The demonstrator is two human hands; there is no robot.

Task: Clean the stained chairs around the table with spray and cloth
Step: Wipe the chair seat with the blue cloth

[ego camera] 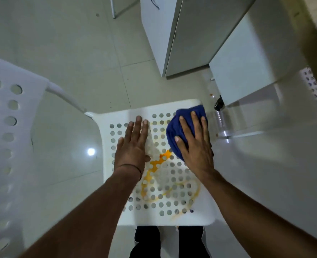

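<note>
Looking down: glossy pale floor tiles point(70, 53), a white cabinet point(187, 34) behind, and a white perforated chair seat point(120, 116) smeared with an orange stain point(163, 158). Any containers spotted? /A

yeah, a blurry clear bottle point(219, 105) with a dark top is seen on the floor just right of the seat. Contents can't be told. /B

And the hands? /A

Left hand point(133, 144) is laid flat on the seat, fingers straight and close together. Right hand point(195, 144) is spread flat over the blue cloth point(183, 123), which is pressed onto the seat's far right corner. /B
</note>
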